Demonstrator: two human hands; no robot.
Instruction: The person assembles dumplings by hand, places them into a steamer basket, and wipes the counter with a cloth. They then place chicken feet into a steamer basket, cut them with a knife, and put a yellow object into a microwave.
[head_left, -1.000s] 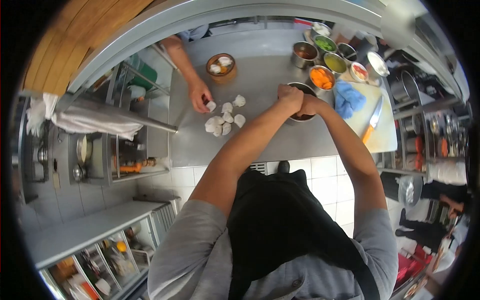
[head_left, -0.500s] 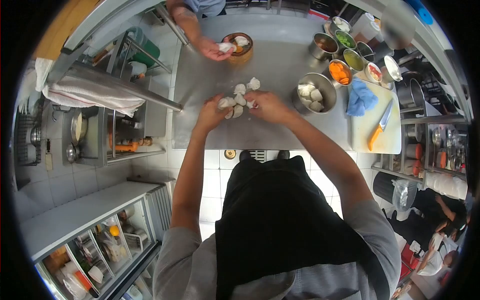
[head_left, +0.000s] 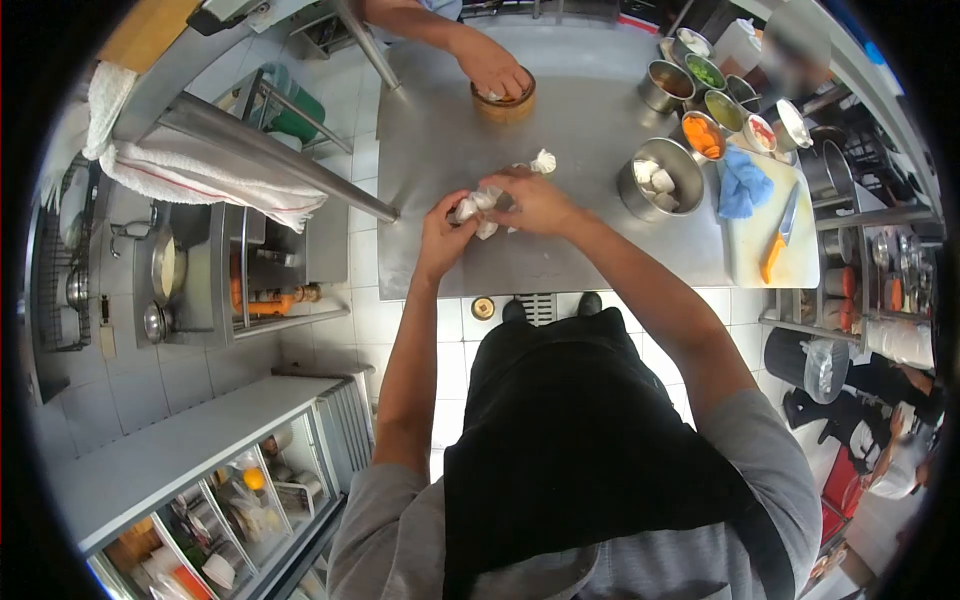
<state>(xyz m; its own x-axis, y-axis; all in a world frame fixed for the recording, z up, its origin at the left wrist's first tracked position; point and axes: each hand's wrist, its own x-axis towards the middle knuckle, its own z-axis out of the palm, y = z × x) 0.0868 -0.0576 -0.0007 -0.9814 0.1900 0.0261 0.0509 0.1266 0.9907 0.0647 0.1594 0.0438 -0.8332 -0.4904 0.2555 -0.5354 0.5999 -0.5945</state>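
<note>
My left hand [head_left: 446,236] and my right hand [head_left: 542,205] meet over a small cluster of white dumplings [head_left: 476,203] on the steel table. The left fingers curl round dumplings from the left side. From above, the right fingers close on the same cluster and hide part of it. One pleated dumpling [head_left: 543,161] sits apart, just beyond my right hand. A metal pot [head_left: 690,206] to the right holds several white pieces.
Across the steel table [head_left: 600,265], a co-worker's hand [head_left: 492,68] reaches into a round bamboo steamer [head_left: 506,112]. At right lie a blue cloth [head_left: 744,187] and an orange-handled knife [head_left: 781,240] on a cutting board [head_left: 745,262]. Metal containers [head_left: 703,137] of ingredients stand behind.
My hands have drawn closer together around the dumplings. The co-worker's hand, earlier holding a white piece beside the steamer, is now down in it. The whole view has shifted slightly.
</note>
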